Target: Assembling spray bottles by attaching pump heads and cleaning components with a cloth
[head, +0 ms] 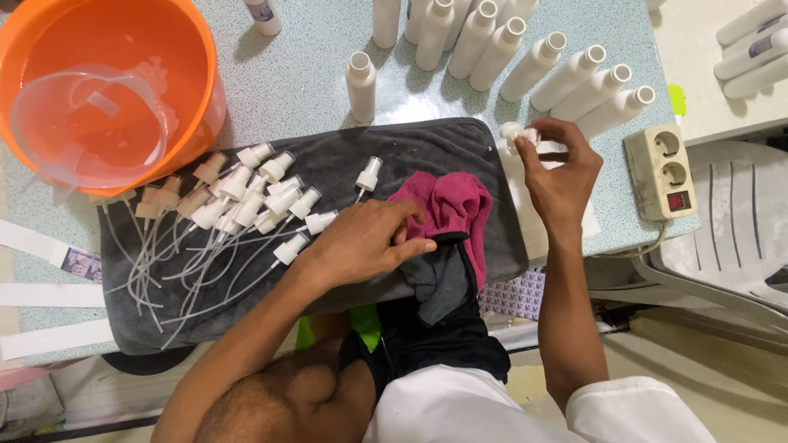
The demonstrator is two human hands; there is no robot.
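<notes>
i see white bottles (533, 61) lined up top right. my left hand (369, 242) pinches the pink-and-grey cloth (447, 221); my right hand (562, 168) grips a white sprayer cap (517, 135).

orange basin (197, 49) cut off at top edge, white bottle (525, 205) mostly behind right hand (562, 176)
</notes>
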